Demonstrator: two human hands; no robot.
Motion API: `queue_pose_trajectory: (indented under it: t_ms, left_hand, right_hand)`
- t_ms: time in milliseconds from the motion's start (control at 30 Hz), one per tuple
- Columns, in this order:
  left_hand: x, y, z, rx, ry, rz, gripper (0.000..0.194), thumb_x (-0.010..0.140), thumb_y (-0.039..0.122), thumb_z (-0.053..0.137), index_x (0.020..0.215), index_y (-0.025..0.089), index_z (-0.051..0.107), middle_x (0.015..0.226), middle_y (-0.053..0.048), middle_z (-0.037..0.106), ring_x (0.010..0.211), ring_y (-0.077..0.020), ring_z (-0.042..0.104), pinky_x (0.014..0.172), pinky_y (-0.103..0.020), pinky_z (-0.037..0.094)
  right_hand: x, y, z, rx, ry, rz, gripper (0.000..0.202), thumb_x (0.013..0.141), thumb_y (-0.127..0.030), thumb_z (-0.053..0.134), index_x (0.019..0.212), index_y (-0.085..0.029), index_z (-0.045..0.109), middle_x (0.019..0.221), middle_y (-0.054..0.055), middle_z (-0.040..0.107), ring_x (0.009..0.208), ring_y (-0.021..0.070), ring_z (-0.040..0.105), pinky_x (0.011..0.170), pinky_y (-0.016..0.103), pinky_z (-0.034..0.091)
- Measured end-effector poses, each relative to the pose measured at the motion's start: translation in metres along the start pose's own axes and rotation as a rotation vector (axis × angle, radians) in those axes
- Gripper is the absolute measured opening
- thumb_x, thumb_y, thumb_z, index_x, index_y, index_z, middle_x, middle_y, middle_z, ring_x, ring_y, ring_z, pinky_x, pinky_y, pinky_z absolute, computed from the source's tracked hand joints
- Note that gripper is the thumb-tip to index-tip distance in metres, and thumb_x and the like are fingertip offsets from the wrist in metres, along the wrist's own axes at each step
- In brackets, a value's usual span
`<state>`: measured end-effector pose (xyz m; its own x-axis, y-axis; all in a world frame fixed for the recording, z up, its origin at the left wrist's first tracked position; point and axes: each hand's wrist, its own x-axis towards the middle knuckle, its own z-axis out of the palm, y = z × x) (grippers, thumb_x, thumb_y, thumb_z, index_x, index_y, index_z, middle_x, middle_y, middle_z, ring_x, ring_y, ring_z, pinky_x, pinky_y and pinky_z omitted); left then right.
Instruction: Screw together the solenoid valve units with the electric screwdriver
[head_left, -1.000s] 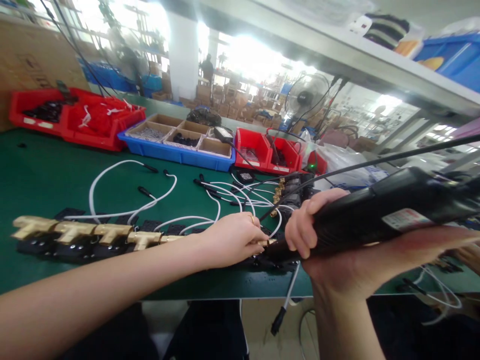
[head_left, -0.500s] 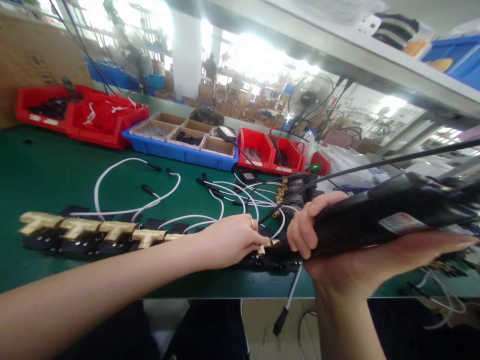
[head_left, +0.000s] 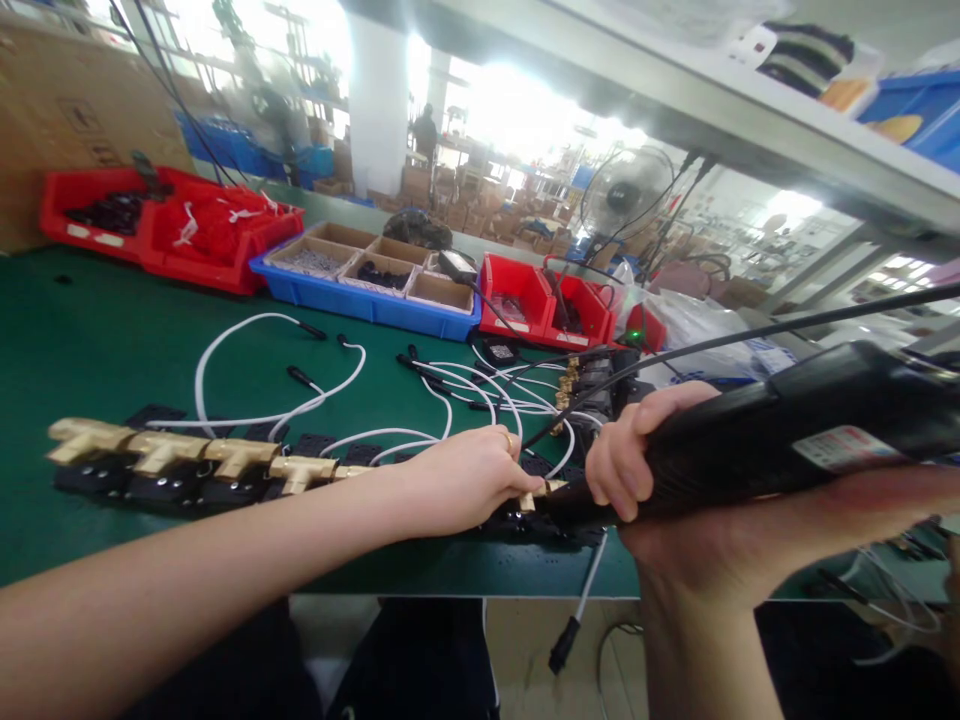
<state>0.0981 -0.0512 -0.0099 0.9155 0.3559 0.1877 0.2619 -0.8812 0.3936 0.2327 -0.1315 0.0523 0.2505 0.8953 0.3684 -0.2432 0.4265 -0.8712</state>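
My left hand [head_left: 480, 480] is closed, its fingertips pinching a brass tee fitting [head_left: 529, 500] at the right part of a row. In my right hand [head_left: 637, 470] is a black power screwdriver [head_left: 765, 425], held almost level and pointing left. Its front end reaches the brass piece at my left fingertips; the exact contact is hidden. To the left, several more brass tee fittings [head_left: 161, 450] sit on black valve bodies [head_left: 161, 488] along the bench's front edge. My left forearm covers part of that row. White cables with black plugs [head_left: 300, 376] run behind it.
Red bins [head_left: 225, 235] and a blue divided tray [head_left: 367, 305] stand along the back of the green bench [head_left: 105, 340]. More brass-fitted black parts [head_left: 592, 385] lie behind my right hand. One black plug [head_left: 564, 643] hangs over the front edge. A shelf [head_left: 675, 110] crosses above.
The whole view has shifted slightly. My right hand and the screwdriver have moved a little to the right and tilted slightly; my left hand keeps its pinch on the brass fitting.
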Motion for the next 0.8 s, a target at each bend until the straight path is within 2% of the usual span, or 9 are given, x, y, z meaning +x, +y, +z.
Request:
queue_pose_trajectory:
  t_ms: [433,800]
  left_hand:
    - [-0.001,-0.002,0.001,-0.024,0.012,0.007,0.026,0.097,0.023,0.052,0.100,0.027,0.077,0.074,-0.001,0.053,0.072,-0.0147,0.050,0.063,-0.027,0.035]
    - [0.000,0.001,-0.001,-0.063,-0.023,-0.020,0.028,0.097,0.020,0.050,0.101,0.024,0.077,0.078,-0.004,0.056,0.076,-0.0167,0.054,0.065,-0.026,0.036]
  right_hand:
    - [-0.002,0.004,-0.003,0.035,-0.016,0.020,0.070,0.062,-0.083,0.070,0.066,-0.014,0.064,0.043,0.002,0.052,0.032,0.0140,0.041,0.034,0.022,0.031]
    - [0.006,0.014,0.001,0.078,0.085,-0.009,0.069,0.054,-0.082,0.075,0.055,-0.015,0.059,0.037,-0.002,0.045,0.027,0.0122,0.036,0.029,0.020,0.027]
